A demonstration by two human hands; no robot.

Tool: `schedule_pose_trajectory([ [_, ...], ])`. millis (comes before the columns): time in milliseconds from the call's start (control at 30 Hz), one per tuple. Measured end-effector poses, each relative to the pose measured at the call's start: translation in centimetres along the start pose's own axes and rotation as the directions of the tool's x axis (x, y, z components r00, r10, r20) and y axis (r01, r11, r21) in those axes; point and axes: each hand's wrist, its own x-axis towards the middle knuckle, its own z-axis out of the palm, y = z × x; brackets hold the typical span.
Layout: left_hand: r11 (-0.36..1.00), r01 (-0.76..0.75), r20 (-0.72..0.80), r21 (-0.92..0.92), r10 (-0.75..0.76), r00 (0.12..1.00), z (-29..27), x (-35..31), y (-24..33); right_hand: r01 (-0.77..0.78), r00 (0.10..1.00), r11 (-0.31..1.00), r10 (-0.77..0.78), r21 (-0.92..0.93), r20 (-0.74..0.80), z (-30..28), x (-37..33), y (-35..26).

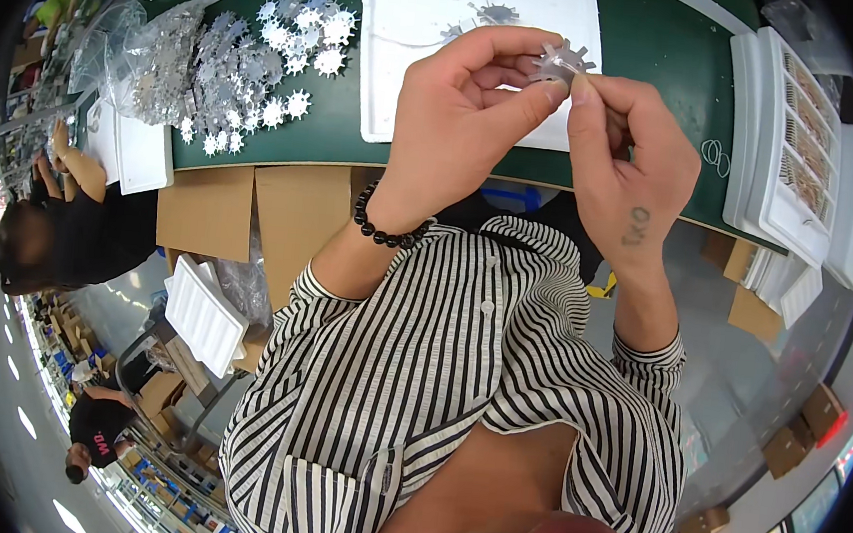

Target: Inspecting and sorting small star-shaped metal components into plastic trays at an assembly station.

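Between my two hands, above a white foam board, is a silvery gear-shaped metal piece with square teeth around its rim. My left hand pinches it from the left between thumb and fingers. From the right, the thumb and forefinger of my right hand close at its lower edge; whether they also hold a small part there I cannot make out. Behind my fingers, a similar toothed piece lies on the board with a thin pale wire, and another is partly hidden by my left hand.
Many loose toothed pieces lie on the green table at left, beside a clear plastic bag of them. At right stand stacked white foam trays holding small wired parts. A coil of thin wire lies nearby. A co-worker is at far left.
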Motion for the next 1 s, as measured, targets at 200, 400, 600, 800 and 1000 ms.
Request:
schedule_pose_trajectory([
  [200,0.934,-0.15,0.012,0.324,0.154,0.988,0.2,-0.4,-0.1,0.087,0.996,0.984,-0.082,-0.156,0.035,0.3,0.0,0.1],
  [400,0.973,-0.108,0.061,0.202,0.098,0.993,-0.7,-0.1,0.4,0.008,0.995,1.0,-0.005,-0.025,0.104,-0.1,-0.2,0.9],
  [600,0.983,0.173,0.029,-0.059,-0.172,0.985,-1.9,-0.6,-0.6,-0.089,0.973,0.994,0.072,0.07,0.219,-0.5,-1.0,2.8],
  [800,0.89,0.079,-0.001,0.449,-0.088,0.996,-1.9,-0.8,-0.1,-0.48,0.848,0.845,0.378,0.237,0.371,-0.7,-1.0,2.7],
  [1000,0.915,0.048,-0.158,0.4,0.017,0.987,-2.4,0.5,0.1,-0.022,0.91,0.999,0.034,-0.034,0.412,-0.8,0.2,6.0],
])
